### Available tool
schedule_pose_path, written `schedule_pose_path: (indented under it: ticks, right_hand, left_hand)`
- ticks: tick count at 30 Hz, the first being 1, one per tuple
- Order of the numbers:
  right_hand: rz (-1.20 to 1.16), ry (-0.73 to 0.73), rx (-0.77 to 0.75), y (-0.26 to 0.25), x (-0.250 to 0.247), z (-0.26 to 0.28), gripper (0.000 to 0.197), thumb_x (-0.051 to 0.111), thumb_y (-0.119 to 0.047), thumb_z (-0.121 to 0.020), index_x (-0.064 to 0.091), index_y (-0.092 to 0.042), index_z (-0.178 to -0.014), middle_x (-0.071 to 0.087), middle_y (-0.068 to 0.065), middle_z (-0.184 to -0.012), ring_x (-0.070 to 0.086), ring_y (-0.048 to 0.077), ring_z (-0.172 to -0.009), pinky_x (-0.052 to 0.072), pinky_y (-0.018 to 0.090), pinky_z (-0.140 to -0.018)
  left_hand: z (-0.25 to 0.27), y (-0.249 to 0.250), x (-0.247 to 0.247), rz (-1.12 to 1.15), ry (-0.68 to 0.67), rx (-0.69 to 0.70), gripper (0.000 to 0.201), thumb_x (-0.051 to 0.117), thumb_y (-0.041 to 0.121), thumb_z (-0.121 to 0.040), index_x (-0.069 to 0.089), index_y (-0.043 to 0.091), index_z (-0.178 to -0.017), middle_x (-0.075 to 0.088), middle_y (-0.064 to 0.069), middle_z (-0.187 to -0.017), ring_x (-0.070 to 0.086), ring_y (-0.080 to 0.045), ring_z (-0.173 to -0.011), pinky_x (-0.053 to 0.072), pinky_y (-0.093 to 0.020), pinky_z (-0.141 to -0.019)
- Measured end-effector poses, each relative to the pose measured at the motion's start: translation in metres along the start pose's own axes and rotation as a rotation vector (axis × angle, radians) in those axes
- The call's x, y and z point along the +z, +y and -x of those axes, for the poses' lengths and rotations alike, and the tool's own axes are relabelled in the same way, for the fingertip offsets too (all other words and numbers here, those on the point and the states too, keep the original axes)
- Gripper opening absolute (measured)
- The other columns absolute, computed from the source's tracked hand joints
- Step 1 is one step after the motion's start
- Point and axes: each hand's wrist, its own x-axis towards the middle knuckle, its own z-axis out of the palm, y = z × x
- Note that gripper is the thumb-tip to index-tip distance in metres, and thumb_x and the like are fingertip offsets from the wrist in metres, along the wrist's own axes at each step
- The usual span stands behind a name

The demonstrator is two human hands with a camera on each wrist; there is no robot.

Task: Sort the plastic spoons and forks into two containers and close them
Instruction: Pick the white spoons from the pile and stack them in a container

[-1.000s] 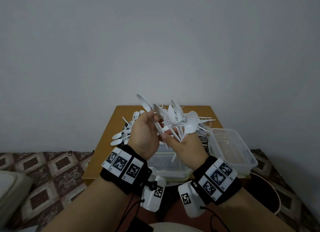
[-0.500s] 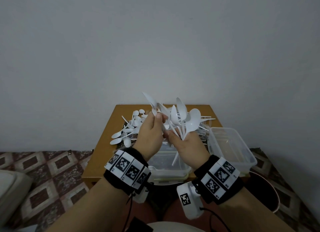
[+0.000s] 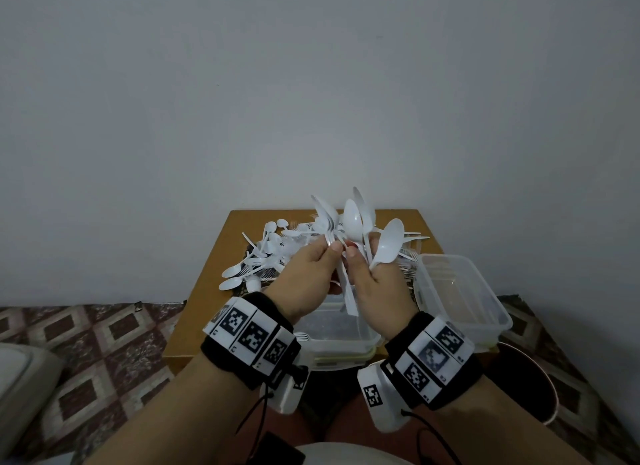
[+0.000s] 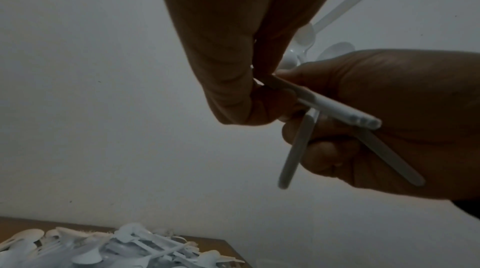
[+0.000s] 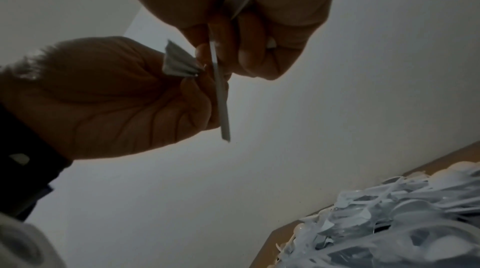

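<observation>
Both hands are raised above the table in the head view and hold a fan of white plastic spoons [image 3: 352, 222], bowls up. My left hand [image 3: 330, 248] pinches several handles between thumb and fingers. My right hand [image 3: 360, 256] grips the rest of the bunch, with one spoon [image 3: 388, 246] leaning right. In the left wrist view the handles [image 4: 337, 110] cross between the two hands. A pile of spoons and forks [image 3: 273, 249] lies on the wooden table [image 3: 204, 312]. A clear container [image 3: 332, 329] stands under my hands, another clear container [image 3: 485, 312] to the right.
The small table stands against a grey wall, and the right container overhangs its right edge. The near container has a yellow-green rim [image 3: 343, 359] beneath it. Patterned floor [image 3: 104, 343] lies to the left, and a dark round object [image 3: 530, 378] sits low at the right.
My left hand has moved right until its fingertips meet the right hand's thumb. The spoon bowls stand closer together and more upright than a second ago.
</observation>
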Motion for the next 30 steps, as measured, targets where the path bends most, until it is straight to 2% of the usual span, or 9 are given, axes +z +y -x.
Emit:
schedule_pose_path:
  ticks: [4,7,9,13,18,21,24,28,30]
  right_hand:
    - [0.030,-0.024,-0.017,0.005,0.002,0.003,0.019,0.044,-0.025,-0.103,0.057,-0.023,-0.117,0.066,-0.007,-0.094,0.062,0.005,-0.088,0.050,0.028,-0.079]
    - [0.018,-0.022,-0.042,0.006,0.000,0.002,0.016,0.044,-0.025,-0.103,0.058,-0.033,-0.102,0.064,-0.014,-0.085,0.060,0.000,-0.081,0.045,0.014,-0.069]
    - [0.017,-0.050,-0.040,0.006,-0.001,0.000,0.017,0.043,-0.026,-0.103,0.057,-0.036,-0.104,0.064,-0.014,-0.091,0.060,-0.003,-0.085,0.044,0.008,-0.070]
    - [0.025,-0.142,-0.020,0.008,-0.006,0.000,0.023,0.040,-0.030,-0.104,0.052,-0.043,-0.119,0.064,-0.006,-0.113,0.059,-0.001,-0.104,0.045,0.009,-0.085]
    - [0.046,-0.108,0.009,0.007,-0.006,0.000,0.025,0.038,-0.033,-0.104,0.051,-0.055,-0.105,0.063,-0.014,-0.099,0.059,-0.005,-0.088,0.043,0.007,-0.073]
    - [0.013,-0.100,0.079,0.009,-0.009,0.001,0.024,0.037,-0.035,-0.104,0.055,-0.051,-0.099,0.065,-0.014,-0.089,0.059,-0.001,-0.079,0.042,0.007,-0.068]
    - [0.080,-0.130,0.079,0.008,-0.010,0.002,0.023,0.041,-0.032,-0.103,0.056,-0.043,-0.088,0.061,-0.024,-0.070,0.056,-0.011,-0.072,0.039,0.005,-0.061]
    - [0.105,-0.067,0.046,0.013,-0.008,0.001,0.017,0.047,-0.030,-0.101,0.060,-0.037,-0.110,0.068,-0.006,-0.090,0.062,0.006,-0.084,0.048,0.017,-0.073]
    - [0.132,-0.100,0.043,0.016,-0.011,0.000,0.022,0.047,-0.031,-0.101,0.059,-0.038,-0.118,0.068,-0.011,-0.102,0.061,0.007,-0.097,0.046,0.013,-0.082]
  left_hand:
    - [-0.002,-0.001,-0.002,0.004,0.019,-0.024,0.034,0.036,0.026,-0.105,0.060,0.004,-0.115,0.065,-0.007,-0.090,0.058,-0.013,-0.075,0.050,-0.021,-0.064]
    - [-0.004,-0.003,-0.003,0.040,0.051,-0.033,0.032,0.041,0.026,-0.104,0.062,0.003,-0.110,0.062,-0.011,-0.090,0.056,-0.014,-0.075,0.050,-0.021,-0.062]
    - [-0.004,-0.003,-0.003,0.071,0.081,-0.032,0.030,0.043,0.025,-0.103,0.065,0.005,-0.106,0.061,-0.013,-0.090,0.056,-0.016,-0.073,0.051,-0.023,-0.064]
    - [-0.004,-0.005,-0.004,0.123,0.133,-0.012,0.026,0.047,0.023,-0.102,0.068,0.008,-0.099,0.067,-0.010,-0.083,0.062,-0.012,-0.067,0.054,-0.021,-0.063]
    - [-0.004,-0.009,0.000,0.125,0.210,0.038,0.028,0.046,0.022,-0.102,0.070,0.009,-0.096,0.067,-0.005,-0.077,0.065,-0.011,-0.066,0.054,-0.021,-0.061]
    - [-0.007,-0.009,-0.006,0.143,0.276,0.024,0.027,0.047,0.024,-0.101,0.067,0.010,-0.089,0.069,-0.001,-0.071,0.064,-0.014,-0.066,0.054,-0.024,-0.061]
    - [-0.006,-0.007,-0.009,0.168,0.220,0.000,0.027,0.045,0.024,-0.102,0.067,0.013,-0.090,0.071,-0.005,-0.079,0.063,-0.015,-0.068,0.054,-0.024,-0.062]
    - [-0.006,-0.006,-0.008,0.246,0.134,-0.057,0.026,0.047,0.022,-0.102,0.068,0.006,-0.107,0.064,-0.019,-0.103,0.059,-0.025,-0.086,0.057,-0.035,-0.080]
    - [-0.006,-0.007,-0.007,0.282,0.113,-0.079,0.030,0.047,0.021,-0.102,0.065,0.002,-0.115,0.062,-0.021,-0.107,0.056,-0.027,-0.090,0.055,-0.037,-0.086]
